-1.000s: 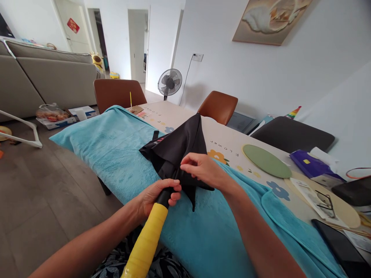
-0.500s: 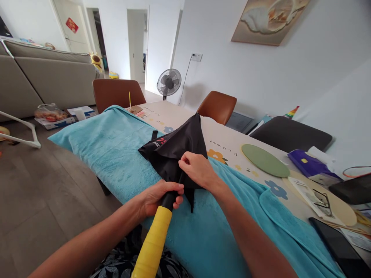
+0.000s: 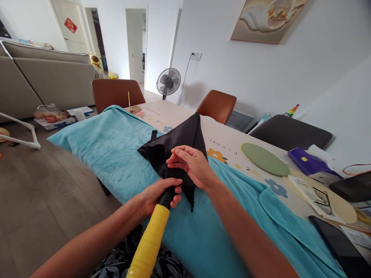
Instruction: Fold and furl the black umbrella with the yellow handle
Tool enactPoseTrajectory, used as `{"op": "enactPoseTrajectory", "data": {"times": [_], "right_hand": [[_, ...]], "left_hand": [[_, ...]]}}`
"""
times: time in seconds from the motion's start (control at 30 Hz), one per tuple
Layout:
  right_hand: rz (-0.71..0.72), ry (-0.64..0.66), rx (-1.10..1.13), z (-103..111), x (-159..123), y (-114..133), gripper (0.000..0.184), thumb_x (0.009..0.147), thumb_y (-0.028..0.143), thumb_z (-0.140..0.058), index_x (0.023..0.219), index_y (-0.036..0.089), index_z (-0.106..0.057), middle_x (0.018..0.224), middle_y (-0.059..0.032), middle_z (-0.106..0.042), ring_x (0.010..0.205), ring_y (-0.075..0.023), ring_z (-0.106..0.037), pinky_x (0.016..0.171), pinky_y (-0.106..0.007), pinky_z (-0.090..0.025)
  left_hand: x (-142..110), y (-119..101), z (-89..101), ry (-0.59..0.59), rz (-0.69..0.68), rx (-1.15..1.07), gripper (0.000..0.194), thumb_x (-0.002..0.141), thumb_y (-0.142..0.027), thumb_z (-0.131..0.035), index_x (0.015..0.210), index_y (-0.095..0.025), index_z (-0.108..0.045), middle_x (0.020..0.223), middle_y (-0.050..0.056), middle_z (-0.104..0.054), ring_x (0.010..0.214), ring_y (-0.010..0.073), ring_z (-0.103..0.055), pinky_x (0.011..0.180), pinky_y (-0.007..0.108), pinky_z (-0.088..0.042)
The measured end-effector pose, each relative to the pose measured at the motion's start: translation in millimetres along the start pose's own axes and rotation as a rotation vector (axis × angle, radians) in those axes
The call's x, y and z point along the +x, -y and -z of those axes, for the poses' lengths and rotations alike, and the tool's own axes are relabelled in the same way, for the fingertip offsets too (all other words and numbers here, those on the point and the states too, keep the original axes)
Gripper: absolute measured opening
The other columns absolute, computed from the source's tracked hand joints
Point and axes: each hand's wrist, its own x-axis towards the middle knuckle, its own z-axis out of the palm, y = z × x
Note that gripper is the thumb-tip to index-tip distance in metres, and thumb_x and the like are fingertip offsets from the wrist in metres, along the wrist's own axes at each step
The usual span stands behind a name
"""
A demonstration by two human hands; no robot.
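I'm standing in somebody's home, a living and dining room: far beyond the left hand (image 3: 156,193) are a greyish sofa (image 3: 55,79) and a yellow plush toy (image 3: 94,60); past the right hand (image 3: 194,166), a flower-printed table (image 3: 224,136), a brown chair (image 3: 216,107) and, higher up, a framed picture (image 3: 269,19); straight ahead, a fan (image 3: 168,82).

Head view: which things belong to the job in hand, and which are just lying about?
Job in hand: yellow-wrapped handle, its black end gripped by the left hand; black fabric, with the right hand over it; probably the blue cloth beneath.

Apparently just lying about: green mat; purple packet; black-screened device.
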Motion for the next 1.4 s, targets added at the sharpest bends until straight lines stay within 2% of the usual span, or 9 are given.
{"op": "enactPoseTrajectory", "data": {"times": [0.23, 0.4, 0.5, 0.7, 0.87, 1.07, 1.23, 1.33, 1.4], "right_hand": [[0.182, -0.385, -0.167, 46.9, 3.9, 28.7, 0.015, 0.072, 0.025, -0.060, 0.083, 0.015, -0.060, 0.071, -0.0020, -0.061, 0.064, -0.0146, -0.063, 0.058, -0.029, -0.055], [0.311, -0.551, -0.248, 61.5, 1.0, 42.3, 0.011, 0.072, 0.022, -0.056, 0.080, 0.016, -0.058, 0.070, -0.0008, -0.059, 0.061, -0.0134, -0.062, 0.052, -0.027, -0.054], [0.364, -0.617, -0.331, 62.3, -3.1, 49.5, 0.011, 0.073, 0.022, -0.055, 0.081, 0.016, -0.058, 0.070, -0.0006, -0.059, 0.059, -0.0121, -0.060, 0.049, -0.025, -0.052], [0.076, -0.320, -0.769, 75.8, -2.5, 41.4, 0.019, 0.074, 0.029, -0.058, 0.087, 0.016, -0.060, 0.079, -0.0055, -0.064, 0.065, -0.0152, -0.061, 0.055, -0.027, -0.048], [-0.031, -0.372, -1.190, 96.5, 6.4, 24.4, 0.023, 0.075, 0.035, -0.056, 0.087, 0.016, -0.061, 0.090, -0.0082, -0.065, 0.079, -0.0188, -0.058, 0.065, -0.029, -0.042], [-0.206, -0.197, -1.107, 112.5, 1.7, 23.7, 0.031, 0.077, 0.044, -0.054, 0.089, 0.017, -0.061, 0.087, -0.0080, -0.064, 0.069, -0.0171, -0.058, 0.057, -0.027, -0.040], [-0.163, -0.380, -1.185, 118.3, 8.9, 14.4, 0.038, 0.076, 0.047, -0.054, 0.096, 0.015, -0.058, 0.087, -0.0099, -0.064, 0.076, -0.0204, -0.059, 0.063, -0.031, -0.043], [-0.010, -0.547, -1.128, 101.0, 15.0, 10.5, 0.027, 0.077, 0.039, -0.053, 0.090, 0.016, -0.058, 0.087, -0.0089, -0.064, 0.077, -0.0196, -0.060, 0.064, -0.030, -0.045], [0.055, -0.482, -0.940, 80.1, 15.8, 9.3, 0.020, 0.079, 0.035, -0.050, 0.083, 0.017, -0.058, 0.079, -0.0068, -0.064, 0.065, -0.0158, -0.061, 0.054, -0.026, -0.046]], "left_hand": [[-4.7, -6.7, 7.1, 0.199, 0.062, -0.327, 0.009, 0.079, -0.018, -0.049, 0.072, -0.013, -0.045, 0.053, -0.004, -0.043, 0.040, 0.0050, -0.043, 0.033, 0.014, -0.036], [-16.6, -9.9, -4.5, 0.454, -0.125, -0.791, 0.013, 0.083, -0.015, -0.044, 0.094, -0.011, -0.042, 0.056, -0.006, -0.045, 0.041, 0.0037, -0.045, 0.033, 0.010, -0.036], [-16.3, -4.4, -9.1, 0.426, -0.126, -0.793, 0.012, 0.082, -0.016, -0.043, 0.094, -0.012, -0.041, 0.053, -0.006, -0.043, 0.041, 0.0050, -0.045, 0.033, 0.011, -0.038], [-10.4, 2.5, -6.7, 0.314, -0.116, -0.747, 0.010, 0.081, -0.017, -0.042, 0.090, -0.012, -0.042, 0.051, -0.007, -0.040, 0.040, 0.0056, -0.043, 0.033, 0.013, -0.036], [-12.0, 0.5, -5.5, 0.274, -0.119, -0.701, 0.008, 0.082, -0.017, -0.040, 0.088, -0.012, -0.043, 0.050, -0.006, -0.039, 0.040, 0.0057, -0.042, 0.033, 0.014, -0.036], [-11.9, 2.8, -2.8, 0.300, -0.127, -0.686, 0.010, 0.083, -0.018, -0.041, 0.089, -0.011, -0.045, 0.052, -0.006, -0.040, 0.042, 0.0058, -0.043, 0.034, 0.014, -0.038], [-10.5, 3.3, -0.9, 0.307, -0.135, -0.658, 0.010, 0.083, -0.017, -0.042, 0.088, -0.009, -0.046, 0.052, -0.006, -0.039, 0.042, 0.0057, -0.043, 0.034, 0.014, -0.037], [-8.3, 3.7, -1.4, 0.258, -0.118, -0.589, 0.009, 0.082, -0.017, -0.043, 0.085, -0.009, -0.047, 0.052, -0.006, -0.039, 0.041, 0.0059, -0.042, 0.034, 0.015, -0.036], [-6.2, 4.2, -1.5, 0.224, -0.077, -0.518, 0.007, 0.082, -0.017, -0.044, 0.081, -0.011, -0.046, 0.052, -0.006, -0.038, 0.040, 0.0061, -0.041, 0.033, 0.016, -0.035]]}}
